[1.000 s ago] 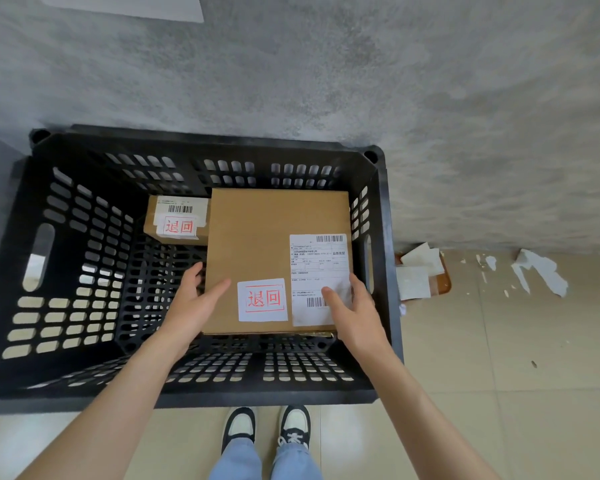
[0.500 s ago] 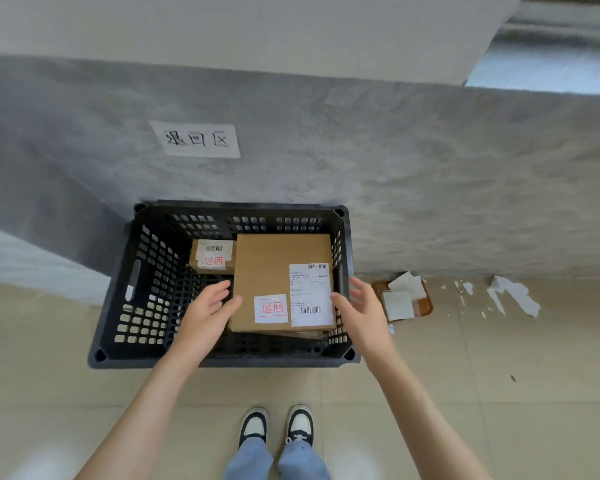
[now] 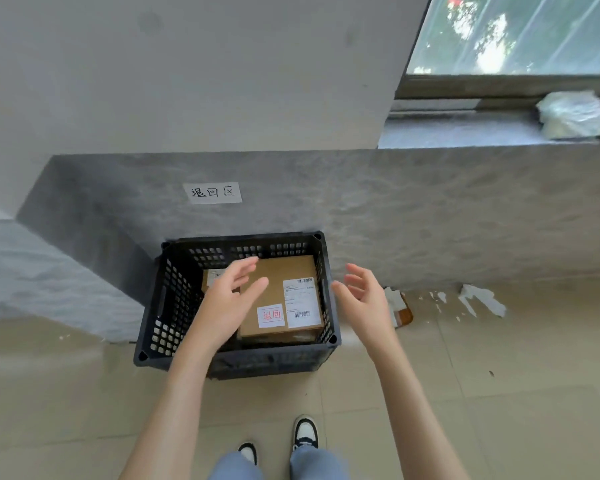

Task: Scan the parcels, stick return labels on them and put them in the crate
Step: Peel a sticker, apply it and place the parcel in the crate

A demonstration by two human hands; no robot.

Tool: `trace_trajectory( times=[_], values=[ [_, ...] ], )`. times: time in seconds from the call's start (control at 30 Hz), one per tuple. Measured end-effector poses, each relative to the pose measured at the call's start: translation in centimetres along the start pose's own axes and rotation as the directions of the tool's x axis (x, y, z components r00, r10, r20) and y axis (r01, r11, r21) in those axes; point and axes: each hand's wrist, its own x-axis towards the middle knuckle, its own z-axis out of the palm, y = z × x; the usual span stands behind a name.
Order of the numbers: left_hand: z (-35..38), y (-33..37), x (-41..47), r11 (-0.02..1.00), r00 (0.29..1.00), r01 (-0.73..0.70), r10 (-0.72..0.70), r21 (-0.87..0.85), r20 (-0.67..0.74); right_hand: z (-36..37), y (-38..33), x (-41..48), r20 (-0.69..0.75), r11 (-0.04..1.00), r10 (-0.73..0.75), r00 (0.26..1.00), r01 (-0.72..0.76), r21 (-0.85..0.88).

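A black slotted crate (image 3: 174,306) stands on the floor against a grey wall. Inside it lies a large brown cardboard parcel (image 3: 278,271) with a white shipping label and a red-printed return label (image 3: 271,315) on top. A smaller labelled parcel (image 3: 212,277) sits behind it at the left, partly hidden by my left hand. My left hand (image 3: 230,299) hovers above the crate with fingers spread, holding nothing. My right hand (image 3: 362,295) is raised just right of the crate, fingers relaxed and empty.
A paper sign (image 3: 212,192) with handwritten characters is stuck on the wall above the crate. Torn label backing paper (image 3: 397,303) and white scraps (image 3: 478,298) litter the tiled floor to the right. A window sill with a plastic bag (image 3: 572,114) is at upper right.
Both hands let go of the large parcel and lifted up and away from the crate. The view has pulled back and risen, so the crate looks smaller.
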Motion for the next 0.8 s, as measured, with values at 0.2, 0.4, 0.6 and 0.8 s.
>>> trace_trajectory(
  times=[0.2,0.4,0.6,0.8],
  values=[
    [-1.8,3.4,-1.3,0.976,0.978,-0.203,0.199,0.074,0.063,-0.2,-3.1,-3.4,-0.129,0.993,-0.120,0.984,0.117,-0.030],
    [-3.4,4.4,-2.6,0.907,0.908,-0.393,0.357,0.152,0.217,1.0,-3.4,-8.7,-0.356,0.994,-0.112,0.928,0.105,-0.040],
    [-2.5,3.3,-5.3,0.813,0.771,-0.568,0.470,0.130,0.429,2.3,-0.8,-16.5,-0.602,1.000,-0.017,0.799,0.006,-0.020],
    [2.2,3.7,-11.4,0.710,0.517,-0.704,0.528,-0.016,0.674,1.5,3.1,-26.5,-0.801,0.985,0.162,0.576,-0.139,0.099]
  ],
)
